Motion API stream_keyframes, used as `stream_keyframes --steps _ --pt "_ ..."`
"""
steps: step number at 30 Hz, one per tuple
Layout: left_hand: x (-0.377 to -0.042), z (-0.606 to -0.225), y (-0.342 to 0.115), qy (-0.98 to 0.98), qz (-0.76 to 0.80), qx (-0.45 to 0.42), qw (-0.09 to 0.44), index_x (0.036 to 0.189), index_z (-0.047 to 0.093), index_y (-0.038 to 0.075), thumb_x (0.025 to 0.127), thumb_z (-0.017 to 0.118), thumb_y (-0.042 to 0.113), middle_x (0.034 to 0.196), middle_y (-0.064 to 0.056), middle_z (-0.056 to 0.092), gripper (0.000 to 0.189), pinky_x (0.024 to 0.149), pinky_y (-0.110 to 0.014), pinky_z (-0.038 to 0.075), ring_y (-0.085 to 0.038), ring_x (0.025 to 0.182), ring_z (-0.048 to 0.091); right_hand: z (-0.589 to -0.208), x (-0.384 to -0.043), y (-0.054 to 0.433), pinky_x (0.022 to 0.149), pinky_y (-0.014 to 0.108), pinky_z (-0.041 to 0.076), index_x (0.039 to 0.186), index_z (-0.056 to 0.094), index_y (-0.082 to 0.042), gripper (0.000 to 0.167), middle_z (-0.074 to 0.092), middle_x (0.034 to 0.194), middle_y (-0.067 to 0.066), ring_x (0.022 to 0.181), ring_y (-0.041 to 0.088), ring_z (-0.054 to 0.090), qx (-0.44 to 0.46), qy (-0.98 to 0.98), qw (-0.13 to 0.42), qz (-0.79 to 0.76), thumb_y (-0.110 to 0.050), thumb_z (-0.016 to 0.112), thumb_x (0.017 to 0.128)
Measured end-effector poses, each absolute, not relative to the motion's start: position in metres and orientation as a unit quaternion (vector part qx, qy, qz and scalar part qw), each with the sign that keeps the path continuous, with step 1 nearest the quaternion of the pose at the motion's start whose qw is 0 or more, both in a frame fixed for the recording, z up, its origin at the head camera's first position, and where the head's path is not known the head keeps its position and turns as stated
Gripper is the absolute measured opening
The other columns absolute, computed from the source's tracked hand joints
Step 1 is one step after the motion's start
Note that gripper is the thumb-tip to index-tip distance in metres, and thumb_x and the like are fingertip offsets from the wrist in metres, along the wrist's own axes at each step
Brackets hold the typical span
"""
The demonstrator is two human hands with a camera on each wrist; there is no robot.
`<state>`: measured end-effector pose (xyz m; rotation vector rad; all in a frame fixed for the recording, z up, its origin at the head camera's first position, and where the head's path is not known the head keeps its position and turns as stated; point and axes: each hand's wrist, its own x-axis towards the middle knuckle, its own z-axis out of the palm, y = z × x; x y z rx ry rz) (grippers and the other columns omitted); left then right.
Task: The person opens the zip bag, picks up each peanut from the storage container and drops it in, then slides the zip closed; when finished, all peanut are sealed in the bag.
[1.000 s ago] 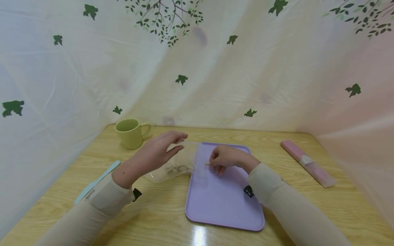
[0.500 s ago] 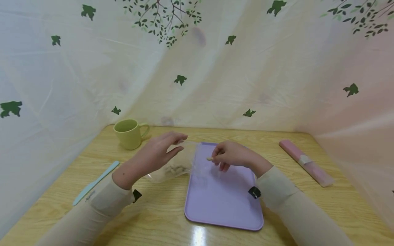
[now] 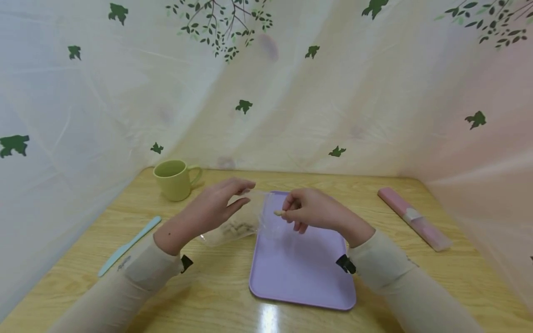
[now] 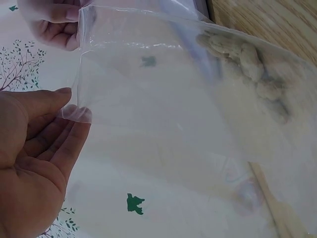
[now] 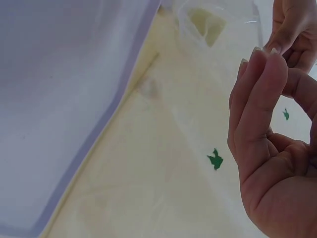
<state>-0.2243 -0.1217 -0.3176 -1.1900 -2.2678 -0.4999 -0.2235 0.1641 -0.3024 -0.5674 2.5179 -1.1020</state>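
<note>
My left hand [image 3: 212, 206] pinches the mouth edge of a clear plastic bag [image 4: 133, 99], thumb on one side and fingers on the other. Pale knobbly pieces [image 4: 250, 62], which look like peanuts in the shell, lie gathered in the bag's far part. My right hand [image 3: 318, 210] pinches a small tan piece [image 3: 278, 212] between thumb and fingertips, just by the bag's mouth. The piece's exact kind is too small to tell, and my fingers hide it in the right wrist view. Beneath my right hand is a lilac tray [image 3: 304, 273], partly overlapped by the bag.
A green mug [image 3: 172, 180] stands at the back left. A pale blue spatula-like knife [image 3: 129, 247] lies beside my left forearm. At the right lies a long pink case [image 3: 414, 219] with a translucent end. A leaf-print curtain [image 3: 266, 92] encloses the wooden table [image 3: 200, 286].
My right hand first rose and drew a little right, clear of the bag, then came slightly left again, the small tan piece still pinched. The left hand has hardly moved.
</note>
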Motion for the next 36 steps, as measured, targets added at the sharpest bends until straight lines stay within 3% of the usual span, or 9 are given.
stream_keyframes --steps 11,19,24,29,36 --pt "-0.224 -0.317 -0.123 -0.837 -0.188 -0.442 0.262 0.133 0.067 0.002 0.098 0.077 0.005 0.127 -0.013 0.075 0.037 0.09 -0.037 0.067 -0.023 0.107 0.078 -0.297 -0.221 0.141 0.071 0.042 0.069 0.106 0.068 -0.006 0.015 0.076 0.094 0.009 0.068 0.018 0.072 -0.205 0.894 0.142 -0.372 -0.018 0.074 0.101" --pt "-0.223 -0.318 -0.124 -0.841 -0.192 -0.435 0.258 0.133 0.067 0.002 0.098 0.077 0.006 0.128 -0.013 0.075 0.036 0.09 -0.037 0.067 -0.024 0.108 0.078 -0.299 -0.216 0.133 0.07 0.044 0.068 0.118 0.071 -0.004 0.02 0.078 0.102 0.007 0.071 0.022 0.076 -0.23 0.888 0.137 -0.373 -0.018 0.068 0.104" --pt "-0.224 -0.316 -0.125 -0.845 -0.19 -0.431 0.253 0.133 0.067 0.001 0.099 0.076 0.007 0.128 -0.014 0.075 0.036 0.092 -0.038 0.067 -0.025 0.108 0.078 -0.298 -0.208 0.138 0.066 0.04 0.067 0.11 0.074 -0.011 0.015 0.078 0.096 0.002 0.069 0.022 0.074 -0.243 0.886 0.121 -0.376 -0.022 0.064 0.108" --pt "-0.223 -0.313 -0.125 -0.864 -0.186 -0.402 0.24 0.135 0.067 0.0 0.101 0.074 0.01 0.129 -0.015 0.075 0.036 0.092 -0.041 0.067 -0.027 0.109 0.078 -0.299 -0.199 0.142 0.064 0.038 0.064 0.099 0.076 -0.017 0.021 0.076 0.087 -0.002 0.068 0.02 0.073 -0.263 0.89 0.136 -0.346 -0.033 0.065 0.108" --pt "-0.222 -0.308 -0.126 -0.877 -0.198 -0.361 0.247 0.134 0.068 -0.001 0.102 0.073 0.01 0.129 -0.016 0.076 0.034 0.092 -0.044 0.066 -0.03 0.11 0.078 -0.31 -0.197 0.135 0.059 0.031 0.061 0.099 0.08 -0.011 0.028 0.08 0.09 0.005 0.069 0.023 0.076 -0.273 0.898 0.173 -0.297 -0.034 0.065 0.108"
